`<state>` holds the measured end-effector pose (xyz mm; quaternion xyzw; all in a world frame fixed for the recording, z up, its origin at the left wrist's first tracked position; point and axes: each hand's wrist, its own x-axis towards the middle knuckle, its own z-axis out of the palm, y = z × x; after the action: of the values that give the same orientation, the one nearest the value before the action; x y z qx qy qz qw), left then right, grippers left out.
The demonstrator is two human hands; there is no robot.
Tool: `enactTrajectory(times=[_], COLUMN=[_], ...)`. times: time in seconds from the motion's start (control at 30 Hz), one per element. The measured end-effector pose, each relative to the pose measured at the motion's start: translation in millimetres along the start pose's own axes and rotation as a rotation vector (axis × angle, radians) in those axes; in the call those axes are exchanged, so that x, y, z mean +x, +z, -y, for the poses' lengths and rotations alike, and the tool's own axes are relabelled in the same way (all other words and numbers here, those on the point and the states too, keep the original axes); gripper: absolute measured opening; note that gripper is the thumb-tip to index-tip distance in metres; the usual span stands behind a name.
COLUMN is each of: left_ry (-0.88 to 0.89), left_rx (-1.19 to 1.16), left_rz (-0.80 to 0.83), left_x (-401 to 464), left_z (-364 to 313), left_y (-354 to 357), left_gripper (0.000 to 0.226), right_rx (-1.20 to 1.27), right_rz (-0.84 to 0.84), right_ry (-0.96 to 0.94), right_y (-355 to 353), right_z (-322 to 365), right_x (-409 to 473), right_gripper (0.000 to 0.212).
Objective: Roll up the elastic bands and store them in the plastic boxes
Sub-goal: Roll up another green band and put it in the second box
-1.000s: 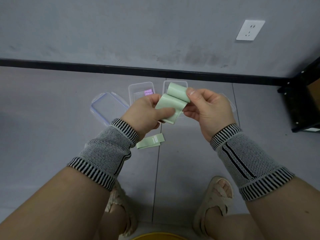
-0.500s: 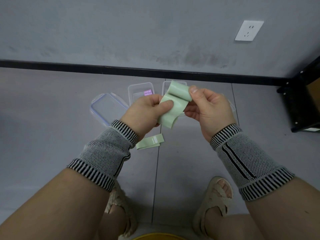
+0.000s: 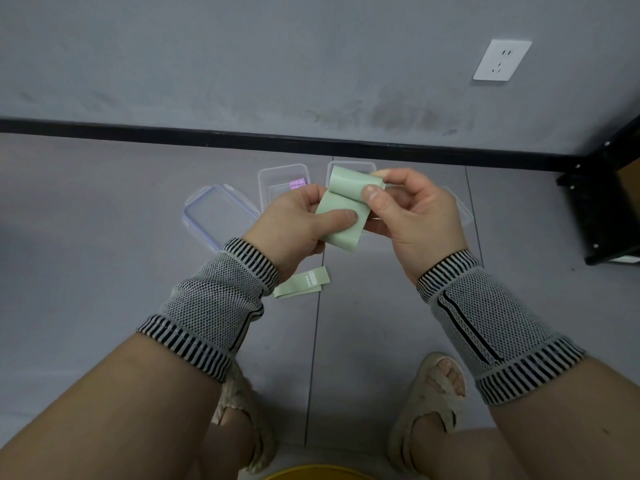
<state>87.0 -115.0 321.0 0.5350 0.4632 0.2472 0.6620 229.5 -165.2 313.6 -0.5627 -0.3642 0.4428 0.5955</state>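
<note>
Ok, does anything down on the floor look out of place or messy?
Nothing is spilled or damaged. One green band lies flat and unrolled on the floor, outside both plastic boxes, and a loose lid sits askew to their left.

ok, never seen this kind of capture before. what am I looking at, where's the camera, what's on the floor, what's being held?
There is no machine here: a person works with two bare hands, wearing knitted wrist sleeves. The single picture comes from a wide-angle camera on the person's head, looking forward and down, so the forearms and sandalled feet show at the bottom.

The left hand and right hand both pinch a pale green elastic band, partly rolled at its top end.

On the grey floor lie a second green band, folded flat, two clear plastic boxes near the wall, one showing a purple label, and a blue-edged lid to their left. A wall socket sits upper right.
</note>
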Motion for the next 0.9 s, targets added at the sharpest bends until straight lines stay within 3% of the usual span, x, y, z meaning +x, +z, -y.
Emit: enactTrajectory(times=[0.1,0.5,0.7,0.9], left_ry=[-0.004,-0.003,0.031,0.047], left_rx=[-0.026,-0.050,-0.129,-0.194], left_rz=[0.014,-0.054,-0.018,0.037], left_x=[0.4,0.3,-1.3,-1.3], left_z=[-0.6,-3.7,-6.7,-5.4], left_y=[-2.3,-6.6,-9.4,-8.7], left_gripper=[0.033,0.023,0.012,0.027], right_rx=[0.025,-0.131,0.159,0.016], right_rz=[0.021,0.121,0.085,0.056], right_ry=[-0.008,-0.104,0.123,0.069], right_y=[1.0,-1.1,-2.3,-3.5], right_z=[0.5,3.2,0.3,-2.2], right_x=[-0.1,-0.8,2.4,2.3], right_gripper=[0.019,0.036,0.029,0.019])
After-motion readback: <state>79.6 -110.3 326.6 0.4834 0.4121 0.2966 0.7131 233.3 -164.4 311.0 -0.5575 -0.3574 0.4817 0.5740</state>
